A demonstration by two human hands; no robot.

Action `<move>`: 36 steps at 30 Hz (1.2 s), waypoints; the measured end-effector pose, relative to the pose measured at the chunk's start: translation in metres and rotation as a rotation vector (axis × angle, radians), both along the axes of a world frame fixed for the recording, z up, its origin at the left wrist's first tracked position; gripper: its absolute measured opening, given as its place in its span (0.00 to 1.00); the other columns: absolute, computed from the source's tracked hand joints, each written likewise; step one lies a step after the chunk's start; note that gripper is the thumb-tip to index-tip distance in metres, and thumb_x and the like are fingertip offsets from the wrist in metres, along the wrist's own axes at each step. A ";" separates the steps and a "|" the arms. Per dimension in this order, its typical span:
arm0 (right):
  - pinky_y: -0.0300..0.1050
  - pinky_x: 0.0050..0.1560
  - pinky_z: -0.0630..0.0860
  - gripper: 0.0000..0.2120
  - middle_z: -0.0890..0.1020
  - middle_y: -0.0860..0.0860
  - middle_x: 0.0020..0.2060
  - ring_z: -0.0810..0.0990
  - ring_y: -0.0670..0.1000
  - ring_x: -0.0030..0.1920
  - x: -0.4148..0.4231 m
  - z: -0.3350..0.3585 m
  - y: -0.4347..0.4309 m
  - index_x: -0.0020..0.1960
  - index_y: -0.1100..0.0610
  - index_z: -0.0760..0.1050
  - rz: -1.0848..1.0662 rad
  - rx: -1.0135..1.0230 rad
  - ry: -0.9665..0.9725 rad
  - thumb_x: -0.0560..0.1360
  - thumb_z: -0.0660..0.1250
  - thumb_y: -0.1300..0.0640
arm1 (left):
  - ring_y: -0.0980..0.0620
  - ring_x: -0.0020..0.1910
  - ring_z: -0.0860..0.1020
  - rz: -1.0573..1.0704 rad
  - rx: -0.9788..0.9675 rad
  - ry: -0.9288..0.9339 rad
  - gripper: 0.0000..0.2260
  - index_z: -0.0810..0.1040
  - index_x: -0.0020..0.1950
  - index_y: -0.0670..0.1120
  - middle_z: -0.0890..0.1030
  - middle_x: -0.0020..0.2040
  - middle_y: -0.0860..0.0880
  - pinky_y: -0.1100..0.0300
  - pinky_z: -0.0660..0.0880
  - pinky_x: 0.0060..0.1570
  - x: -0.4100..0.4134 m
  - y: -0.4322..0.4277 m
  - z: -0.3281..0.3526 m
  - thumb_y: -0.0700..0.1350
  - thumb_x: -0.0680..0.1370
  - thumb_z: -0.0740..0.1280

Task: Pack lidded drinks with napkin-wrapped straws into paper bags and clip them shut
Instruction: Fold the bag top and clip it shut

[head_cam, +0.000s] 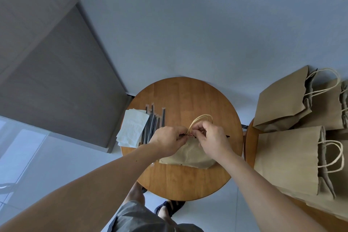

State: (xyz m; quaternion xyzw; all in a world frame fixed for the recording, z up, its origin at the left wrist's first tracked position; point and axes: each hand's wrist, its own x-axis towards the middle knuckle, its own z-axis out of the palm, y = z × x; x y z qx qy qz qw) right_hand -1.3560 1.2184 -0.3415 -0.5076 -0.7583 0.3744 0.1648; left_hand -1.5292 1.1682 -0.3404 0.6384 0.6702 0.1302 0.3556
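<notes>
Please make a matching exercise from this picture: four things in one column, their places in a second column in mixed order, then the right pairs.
1. napkins
2. straws
3. bag being closed
4. spare bags

A. under the left hand and right hand, on the round table
B. on the second table
C. stacked at the round table's edge
D. between the napkins and the left hand

Pairs: 1-C, 2-D, 3-A, 4-B

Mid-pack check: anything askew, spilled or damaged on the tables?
No spill or damage shows. The stack of white paper napkins overhangs the left edge of the round wooden table, and the brown paper bags on the right lie on their sides, overlapping.
</notes>
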 end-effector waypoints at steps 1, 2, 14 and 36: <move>0.30 0.40 0.75 0.05 0.79 0.36 0.35 0.79 0.35 0.38 0.000 0.001 0.000 0.45 0.49 0.79 -0.003 -0.006 0.003 0.76 0.71 0.58 | 0.49 0.43 0.79 0.000 0.003 -0.005 0.08 0.81 0.54 0.53 0.82 0.41 0.53 0.56 0.75 0.45 0.000 0.000 0.000 0.49 0.80 0.64; 0.29 0.39 0.75 0.05 0.79 0.35 0.35 0.79 0.34 0.38 0.000 0.001 0.000 0.45 0.49 0.79 0.002 -0.006 -0.001 0.76 0.71 0.58 | 0.49 0.43 0.79 0.002 0.005 -0.008 0.08 0.81 0.55 0.53 0.82 0.41 0.53 0.56 0.75 0.45 0.000 0.000 0.000 0.49 0.80 0.64; 0.47 0.42 0.79 0.04 0.85 0.48 0.38 0.83 0.50 0.39 0.002 -0.004 -0.006 0.50 0.56 0.82 0.094 0.188 -0.124 0.76 0.70 0.57 | 0.50 0.40 0.78 0.018 0.004 -0.024 0.08 0.81 0.53 0.53 0.80 0.37 0.53 0.54 0.76 0.44 0.000 0.003 -0.001 0.50 0.80 0.63; 0.41 0.32 0.77 0.01 0.84 0.48 0.42 0.80 0.45 0.36 0.025 -0.001 -0.030 0.45 0.57 0.81 0.180 0.590 0.022 0.74 0.72 0.59 | 0.58 0.39 0.80 0.051 -0.080 -0.075 0.05 0.81 0.48 0.60 0.83 0.40 0.58 0.58 0.79 0.41 -0.014 -0.005 -0.008 0.52 0.73 0.68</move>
